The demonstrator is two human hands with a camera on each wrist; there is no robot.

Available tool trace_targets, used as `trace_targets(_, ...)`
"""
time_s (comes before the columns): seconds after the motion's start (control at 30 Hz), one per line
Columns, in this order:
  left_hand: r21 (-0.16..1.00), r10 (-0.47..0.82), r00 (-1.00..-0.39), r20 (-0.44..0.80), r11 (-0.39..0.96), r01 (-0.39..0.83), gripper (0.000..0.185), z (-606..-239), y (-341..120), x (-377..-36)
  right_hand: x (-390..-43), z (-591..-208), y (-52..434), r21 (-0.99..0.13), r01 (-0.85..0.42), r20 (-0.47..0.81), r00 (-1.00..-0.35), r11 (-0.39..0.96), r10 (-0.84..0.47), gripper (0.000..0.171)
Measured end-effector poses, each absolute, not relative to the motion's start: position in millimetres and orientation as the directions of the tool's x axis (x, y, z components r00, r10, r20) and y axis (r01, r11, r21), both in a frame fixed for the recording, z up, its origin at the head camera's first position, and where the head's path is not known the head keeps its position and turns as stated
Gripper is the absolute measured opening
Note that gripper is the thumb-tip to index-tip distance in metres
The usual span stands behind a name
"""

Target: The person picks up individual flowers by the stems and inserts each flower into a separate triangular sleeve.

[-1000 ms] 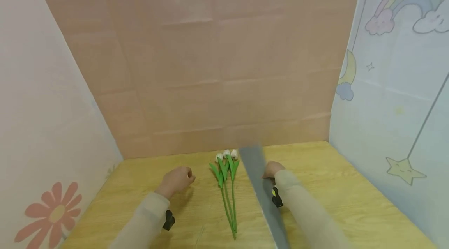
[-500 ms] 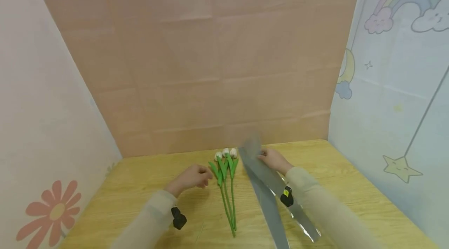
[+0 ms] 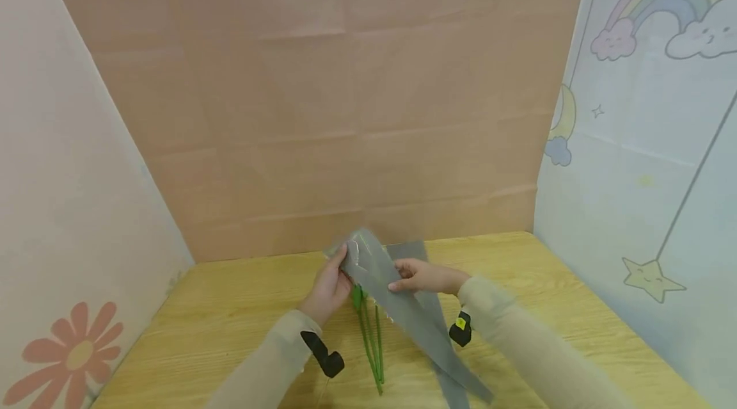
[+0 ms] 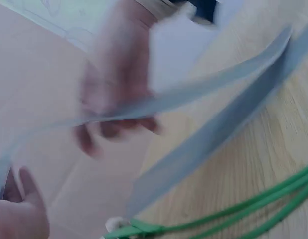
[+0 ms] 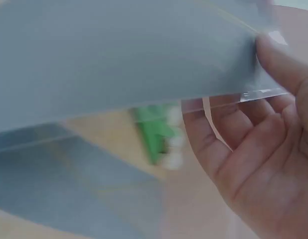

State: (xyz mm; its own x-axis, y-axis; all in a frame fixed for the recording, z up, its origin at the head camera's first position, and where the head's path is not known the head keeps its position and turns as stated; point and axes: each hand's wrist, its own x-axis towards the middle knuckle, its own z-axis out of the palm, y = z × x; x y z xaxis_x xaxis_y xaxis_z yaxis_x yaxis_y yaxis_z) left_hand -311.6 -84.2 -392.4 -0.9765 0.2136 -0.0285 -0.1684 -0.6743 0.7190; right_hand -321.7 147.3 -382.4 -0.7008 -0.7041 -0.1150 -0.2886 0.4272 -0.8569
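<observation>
Both hands hold a grey tapered plastic sleeve [image 3: 382, 287] lifted over the table. My left hand [image 3: 344, 260] pinches its wide upper end, and my right hand [image 3: 400, 284] grips its edge further down. In the right wrist view the thumb [image 5: 281, 62] lies on top of the sleeve [image 5: 119, 64]. Under it lie three artificial tulips [image 3: 371, 345] with green stems; their white heads are hidden in the head view but show blurred in the right wrist view [image 5: 166, 137]. The left wrist view is blurred: sleeve [image 4: 194, 94], stems [image 4: 243, 209].
A second grey sleeve [image 3: 451, 386] lies flat on the wooden table [image 3: 230, 313], right of the tulips, and shows again [image 4: 209, 149]. A brown paper wall stands behind and patterned panels close both sides. The table's left and far right are bare.
My right hand lifted one grey sleeve off the one beneath and carried it left over the tulips. My left hand moved right and took hold of its wide end.
</observation>
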Motion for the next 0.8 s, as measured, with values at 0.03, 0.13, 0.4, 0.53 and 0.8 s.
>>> trace_targets(0.03, 0.694, 0.174, -0.984, -0.027, -0.705, -0.144, 0.019, -390, -85, -312, -321, -389, 147, -0.861, -0.279, -0.136, -0.679, 0.425, -0.722, 0.038)
trace_targets(0.13, 0.658, 0.097, -0.995, -0.034, -0.747, -0.095, 0.024, -381, -90, -313, -321, -406, 149, -0.864, -0.250, -0.210, -0.610, 0.437, -0.764, 0.025)
trace_targets(0.4, 0.581, -0.094, -0.989, -0.116, -0.814, 0.009, 0.046, -360, -133, -317, -335, -402, 187, -0.797, -0.286, -0.216, -0.688, 0.532, -0.693, 0.021)
trace_targets(0.53, 0.746, -0.174, -0.972, -0.160, -0.666, -0.003, 0.057, -367, -151, -312, -346, -394, 219, -0.754, -0.284, -0.196, -0.763, 0.592, -0.616, 0.021)
trace_targets(0.8, 0.937, -0.172, -0.971, -0.163, -0.336, -0.098, 0.049, -397, -156, -307, -364, -392, 275, -0.646, -0.298, -0.124, -0.867, 0.702, -0.483, 0.017)
